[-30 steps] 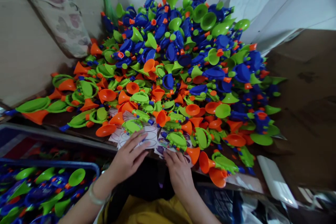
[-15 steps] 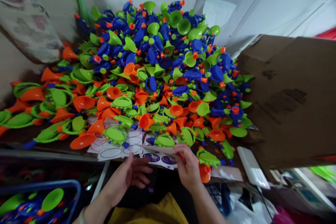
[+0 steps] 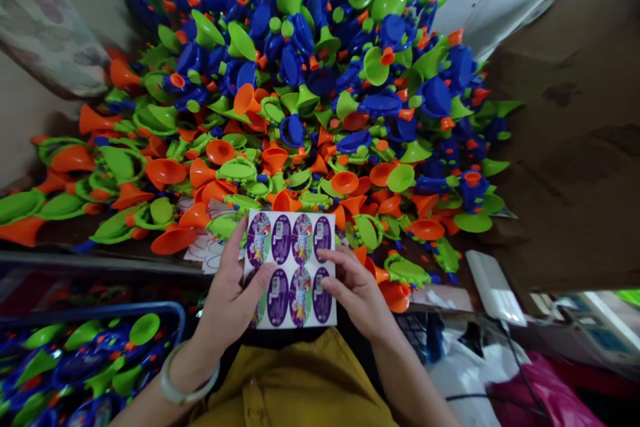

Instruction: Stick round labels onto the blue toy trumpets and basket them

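A white sheet of stickers (image 3: 295,265) with purple oval labels in two rows is held up in front of my body, its printed face toward me. My left hand (image 3: 233,293) grips its left edge, the thumb lying over the front. At the right edge, my right hand (image 3: 363,290) has thumb and index finger on the end labels; whether a label is lifted there I cannot tell. Just beyond the sheet lie green toy trumpets (image 3: 237,170) with orange bells. Sheets with oval outlines (image 3: 204,250) show partly beneath the toys, left of my hands.
Blue toy trumpets with green bells (image 3: 295,73) are heaped at the back. A blue basket (image 3: 183,320) of similar toys stands low at left. A cardboard box (image 3: 565,167) and a white flat device (image 3: 495,287) with a cable are at right.
My view has tipped downward. The sheet, seen edge-on in my right hand before, now faces me. My left hand, earlier apart with fingers spread, has closed on its left edge.
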Motion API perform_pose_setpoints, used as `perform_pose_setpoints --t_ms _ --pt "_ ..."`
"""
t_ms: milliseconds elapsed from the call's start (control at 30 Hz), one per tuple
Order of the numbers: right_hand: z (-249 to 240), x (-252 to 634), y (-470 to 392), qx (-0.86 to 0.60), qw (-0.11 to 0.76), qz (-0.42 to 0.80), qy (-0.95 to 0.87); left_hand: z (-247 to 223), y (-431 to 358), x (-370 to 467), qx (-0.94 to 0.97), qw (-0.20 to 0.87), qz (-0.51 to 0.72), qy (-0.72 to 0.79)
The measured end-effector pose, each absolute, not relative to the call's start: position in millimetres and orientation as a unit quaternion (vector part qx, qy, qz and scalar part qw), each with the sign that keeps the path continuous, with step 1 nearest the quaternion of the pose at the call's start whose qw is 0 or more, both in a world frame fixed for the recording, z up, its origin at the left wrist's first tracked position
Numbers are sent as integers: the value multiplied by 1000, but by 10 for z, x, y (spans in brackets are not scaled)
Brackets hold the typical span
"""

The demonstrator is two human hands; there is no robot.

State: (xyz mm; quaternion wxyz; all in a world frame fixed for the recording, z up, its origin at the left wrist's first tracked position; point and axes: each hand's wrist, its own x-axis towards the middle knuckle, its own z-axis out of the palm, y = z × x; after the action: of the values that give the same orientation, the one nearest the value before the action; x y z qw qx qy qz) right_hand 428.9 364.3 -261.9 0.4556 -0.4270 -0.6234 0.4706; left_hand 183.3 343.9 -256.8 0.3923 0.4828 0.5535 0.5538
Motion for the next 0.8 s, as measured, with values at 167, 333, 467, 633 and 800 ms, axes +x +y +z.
perform_pose_setpoints --t_ms 167,333,467,633,800 --pt "-2600 4152 3629 -421 473 565 -529 -2503 3419 1753 588 287 532 538" --pt "-2557 4180 3627 -422 484 555 -529 -2380 3381 1651 597 351 491 529" --pt "-2541 4245 3626 -464 507 407 -602 -2360 3382 1638 634 338 464 519" --pt "-2492 4241 3619 -479 545 143 -673 -2364 3422 1745 621 256 521 527" --pt "-2440 4215 3621 -514 486 8 -706 -2318 3455 1891 556 303 568 526"
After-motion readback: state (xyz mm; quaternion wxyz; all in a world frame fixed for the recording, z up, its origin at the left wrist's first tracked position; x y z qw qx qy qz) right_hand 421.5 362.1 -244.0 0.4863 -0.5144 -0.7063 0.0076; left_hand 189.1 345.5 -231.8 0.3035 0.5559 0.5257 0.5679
